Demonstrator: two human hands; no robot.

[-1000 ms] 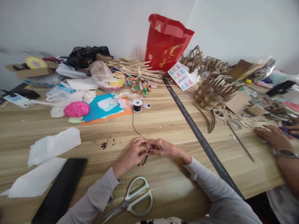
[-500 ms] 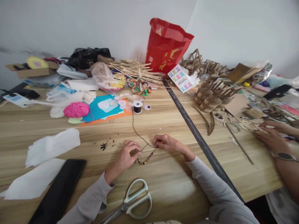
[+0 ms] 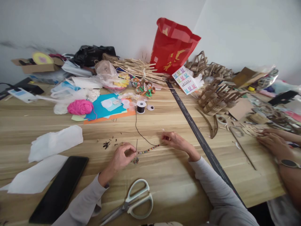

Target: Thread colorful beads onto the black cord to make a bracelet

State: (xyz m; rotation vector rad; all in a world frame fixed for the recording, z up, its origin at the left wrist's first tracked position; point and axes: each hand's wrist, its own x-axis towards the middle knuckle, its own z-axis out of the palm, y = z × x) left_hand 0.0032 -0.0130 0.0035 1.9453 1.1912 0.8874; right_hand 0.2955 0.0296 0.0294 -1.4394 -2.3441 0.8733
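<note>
Head view: a short row of coloured beads [image 3: 147, 150] is seen threaded on a black cord [image 3: 138, 131] and stretched taut just above the worktop [image 3: 169, 188], between the two hands. Its long axis runs from about 8 o'clock to 2 o'clock, rising slightly toward the right. The left hand [image 3: 122, 157] is set at the 8 o'clock end, and its fingers [image 3: 130, 151] are pinched shut on the cord, with a short free tail standing up at 12 o'clock from the pinch. A small cluster of loose beads [image 3: 135, 161] lies on the worktop just beside this hand, at 5 o'clock from the pinch. The right hand [image 3: 175, 141] is set at the 2 o'clock end, its fingers closed on the cord as well; both hands are about equally near the bead row, each touching the line at one end. From near the right hand's pinch, the cord is led away toward 11 o'clock to a spool [image 3: 141, 106], well apart from the hands. Scissors [image 3: 131, 204] lie at 6 o'clock, near the person's forearms. A dark phone [image 3: 58, 190] rests at 8 o'clock, and white tissue [image 3: 55, 142] at 9 o'clock. At 3 o'clock, well apart, another person's hand [image 3: 274, 142] is seen among cardboard pieces.
</note>
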